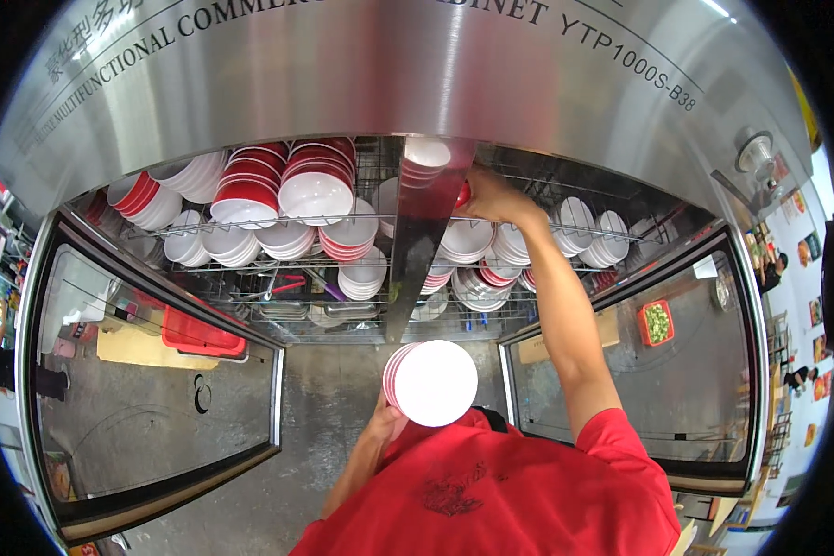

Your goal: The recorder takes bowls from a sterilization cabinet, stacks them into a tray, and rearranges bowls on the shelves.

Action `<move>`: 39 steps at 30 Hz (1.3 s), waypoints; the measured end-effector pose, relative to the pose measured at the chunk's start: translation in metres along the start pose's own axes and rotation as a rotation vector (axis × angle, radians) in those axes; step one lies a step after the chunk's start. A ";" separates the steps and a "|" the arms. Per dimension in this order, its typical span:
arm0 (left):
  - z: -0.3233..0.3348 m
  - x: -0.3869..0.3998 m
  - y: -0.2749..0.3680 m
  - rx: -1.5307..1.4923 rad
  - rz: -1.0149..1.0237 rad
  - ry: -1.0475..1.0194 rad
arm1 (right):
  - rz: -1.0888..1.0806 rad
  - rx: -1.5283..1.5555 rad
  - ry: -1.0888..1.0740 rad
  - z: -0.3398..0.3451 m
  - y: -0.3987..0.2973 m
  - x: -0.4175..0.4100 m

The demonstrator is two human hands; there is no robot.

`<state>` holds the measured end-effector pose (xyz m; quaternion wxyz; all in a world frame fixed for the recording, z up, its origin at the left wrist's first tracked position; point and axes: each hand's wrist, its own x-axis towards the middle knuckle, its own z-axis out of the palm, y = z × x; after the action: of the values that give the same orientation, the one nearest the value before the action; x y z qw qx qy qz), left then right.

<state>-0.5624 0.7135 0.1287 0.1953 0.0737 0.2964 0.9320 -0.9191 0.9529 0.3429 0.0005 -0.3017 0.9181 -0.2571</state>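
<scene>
My left hand (387, 420) holds a stack of bowls (436, 383) in front of my chest. The top bowl's white inside faces up, and red and white bands show along the stack's side. My right hand (490, 193) reaches into the open steel cabinet, above the upper wire shelf. It is at a red bowl (463, 195), with its fingers partly hidden behind the steel centre post (427, 257). Left of the post, tilted stacks of red bowls with white insides (315, 193) stand on the shelf. White bowls (467, 240) rest just below my right hand.
Glass doors stand open at left (160, 417) and right (632, 389). The lower rack holds more bowls (483, 288), metal trays (351, 311) and tongs with red grips (288, 283). A red basin (201, 332) and a basket of green pieces (657, 323) appear in the glass.
</scene>
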 end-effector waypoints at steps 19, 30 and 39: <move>-0.054 -0.031 0.011 -0.191 -0.021 0.108 | 0.051 -0.128 0.675 -0.041 -0.086 -0.184; -0.081 0.014 0.021 -0.334 -0.148 0.135 | 0.351 1.591 0.698 0.075 -0.150 -0.279; -0.039 0.010 0.005 -0.351 -0.085 0.150 | 0.405 1.760 0.535 0.084 -0.153 -0.301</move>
<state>-0.5835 0.6934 0.0998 0.2216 -0.0439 0.1459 0.9632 -0.5747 0.9754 0.2958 0.0620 0.0416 0.3986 -0.9141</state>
